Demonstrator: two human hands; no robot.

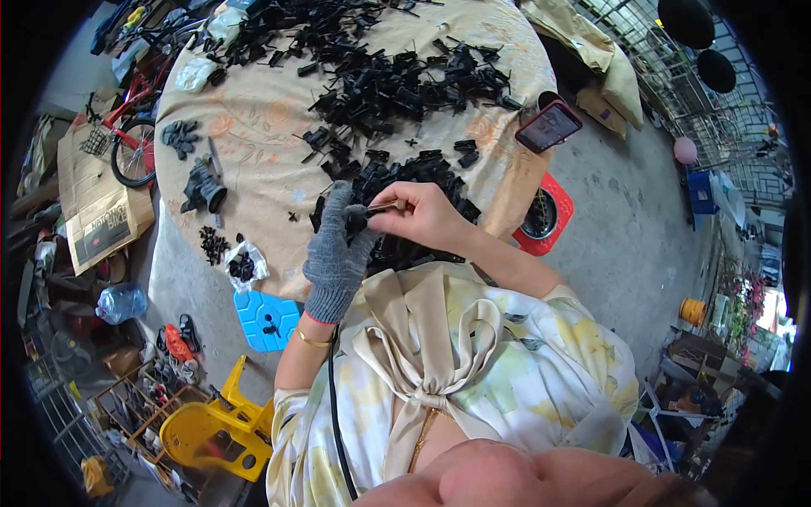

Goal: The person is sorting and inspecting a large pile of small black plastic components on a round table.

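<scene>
My left hand (336, 245), in a grey knitted glove, is closed on a small black plastic part (356, 221), mostly hidden by the fingers. My bare right hand (425, 218) pinches a slim, shiny metal tool (387, 205) whose tip meets the part; its exact kind is too small to tell. Both hands are together over the table's near edge. Just beyond and beneath them lies a heap of black plastic parts (405, 179). A far larger pile of similar parts (380, 84) spreads over the patterned tablecloth (253, 144).
Spare grey gloves (204, 188) lie on the table's left side, near a white bag of small black pieces (245, 265). A phone (549, 127) stands at the right edge. Below are a red stool (557, 221), a blue stool (260, 317) and a yellow plastic chair (198, 435).
</scene>
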